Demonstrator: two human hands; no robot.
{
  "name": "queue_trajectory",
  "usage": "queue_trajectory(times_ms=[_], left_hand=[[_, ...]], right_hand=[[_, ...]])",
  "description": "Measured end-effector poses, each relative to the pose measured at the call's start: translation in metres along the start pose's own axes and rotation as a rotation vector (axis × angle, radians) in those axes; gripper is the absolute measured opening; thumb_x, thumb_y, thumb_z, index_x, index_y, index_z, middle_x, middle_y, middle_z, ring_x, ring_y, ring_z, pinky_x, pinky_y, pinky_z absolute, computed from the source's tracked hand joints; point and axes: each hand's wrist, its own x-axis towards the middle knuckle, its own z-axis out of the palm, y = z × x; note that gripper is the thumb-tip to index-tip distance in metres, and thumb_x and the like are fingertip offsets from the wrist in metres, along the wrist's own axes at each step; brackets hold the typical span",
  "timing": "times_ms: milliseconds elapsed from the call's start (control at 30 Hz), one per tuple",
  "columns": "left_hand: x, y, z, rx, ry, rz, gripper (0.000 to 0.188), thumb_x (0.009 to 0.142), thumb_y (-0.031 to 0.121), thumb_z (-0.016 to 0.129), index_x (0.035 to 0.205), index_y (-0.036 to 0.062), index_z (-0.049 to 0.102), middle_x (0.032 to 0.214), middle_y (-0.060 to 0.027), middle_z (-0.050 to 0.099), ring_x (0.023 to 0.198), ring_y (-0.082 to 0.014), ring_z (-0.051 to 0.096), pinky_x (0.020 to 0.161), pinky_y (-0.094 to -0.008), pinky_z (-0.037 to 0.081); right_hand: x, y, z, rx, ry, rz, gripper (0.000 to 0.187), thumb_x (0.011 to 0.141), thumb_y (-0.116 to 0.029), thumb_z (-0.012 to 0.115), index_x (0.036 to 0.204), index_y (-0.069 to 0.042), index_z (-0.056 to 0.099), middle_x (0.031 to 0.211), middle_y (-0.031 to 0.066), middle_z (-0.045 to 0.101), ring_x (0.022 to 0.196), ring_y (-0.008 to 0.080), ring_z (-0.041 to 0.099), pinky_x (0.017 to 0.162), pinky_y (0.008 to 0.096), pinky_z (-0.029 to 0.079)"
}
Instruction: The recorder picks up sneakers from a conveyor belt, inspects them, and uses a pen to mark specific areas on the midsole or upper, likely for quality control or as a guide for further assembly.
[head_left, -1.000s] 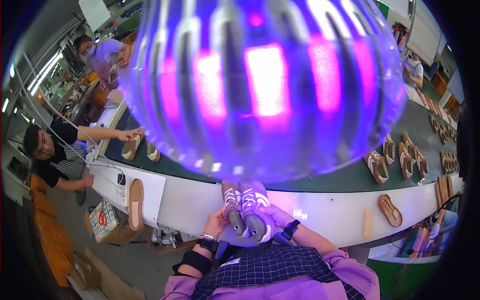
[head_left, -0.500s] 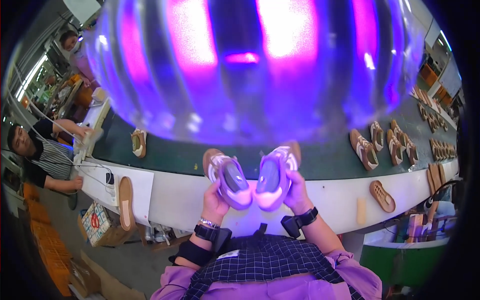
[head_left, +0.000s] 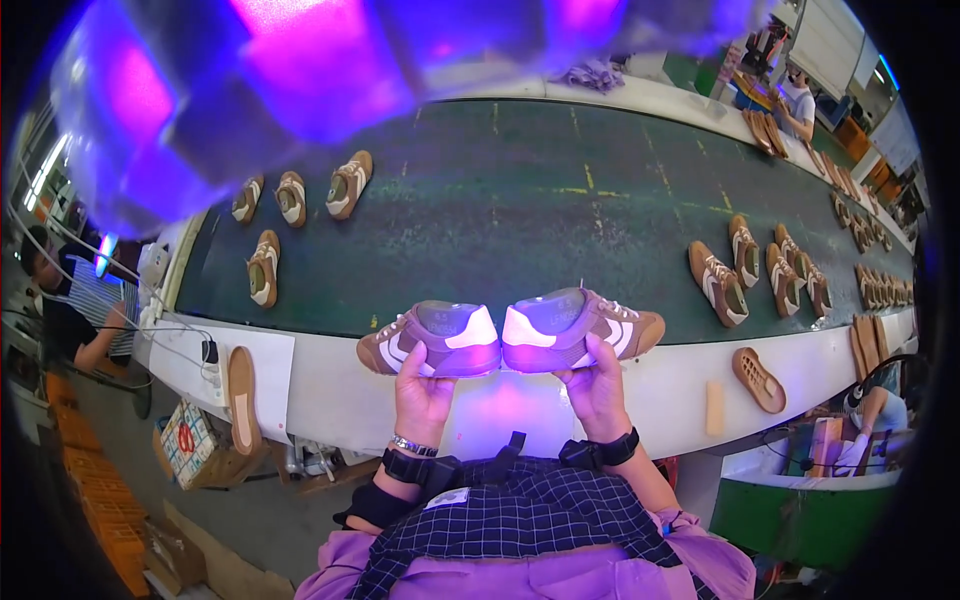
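Hands (head_left: pixel 422 402) (head_left: pixel 598 398) apart, thumbs (head_left: pixel 412 360) upward

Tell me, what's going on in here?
Someone's left hand grips one brown-and-white sneaker, and their right hand grips a second one. The heels point toward each other. Beyond them, more sneakers stand on a green tabletop, in groups to left and right. A brown sole lies on the white ledge.

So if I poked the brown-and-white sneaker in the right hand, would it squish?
The sneaker would probably feel stiff, because a grey-green form seems to fill its opening. It's likely not too heavy, since the right hand alone seems to hold it. Its laces might bend easily, as they look thin.
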Motion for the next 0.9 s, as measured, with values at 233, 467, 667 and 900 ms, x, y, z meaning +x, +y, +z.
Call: queue_trajectory(times_ms=[233,467,667,900], left_hand=[[0.001,0.000,-0.004,0.013,0.009,0.016,0.047,0.083,0.011,0.064,0.126,0.0083,0.046,0.122,-0.0073,0.055,0.115,-0.0241,0.052,0.100,-0.0445,0.042],[-0.001,0.003,-0.001,0.006,0.006,-0.007,0.046,0.083,0.010,0.064,0.125,0.0074,0.047,0.121,-0.0064,0.056,0.113,-0.0226,0.053,0.099,-0.0419,0.044],[-0.001,0.005,-0.001,0.015,0.025,-0.006,0.045,0.082,0.009,0.064,0.124,0.0075,0.048,0.120,-0.0063,0.056,0.113,-0.0231,0.053,0.100,-0.0421,0.043],[-0.001,0.008,-0.004,0.021,0.040,-0.003,0.043,0.083,0.010,0.063,0.124,0.0076,0.048,0.120,-0.0063,0.057,0.113,-0.0227,0.053,0.099,-0.0415,0.044]], right_hand=[[-0.005,0.000,0.021,0.015,0.106,-0.023,0.036,0.088,-0.021,0.056,0.120,-0.006,0.048,0.105,0.0048,0.060,0.090,0.0140,0.060,0.063,0.0285,0.051],[-0.005,0.001,0.020,0.019,0.090,-0.003,0.035,0.088,-0.021,0.056,0.119,-0.006,0.048,0.104,0.0049,0.060,0.087,0.0133,0.060,0.059,0.0269,0.048],[-0.005,0.003,0.020,0.032,0.102,0.013,0.035,0.088,-0.020,0.055,0.119,-0.006,0.048,0.106,0.0053,0.060,0.089,0.0139,0.060,0.061,0.0270,0.049],[-0.006,0.004,0.023,0.004,0.096,0.022,0.034,0.089,-0.021,0.054,0.119,-0.006,0.048,0.108,0.0054,0.059,0.093,0.0149,0.060,0.065,0.0278,0.050]])
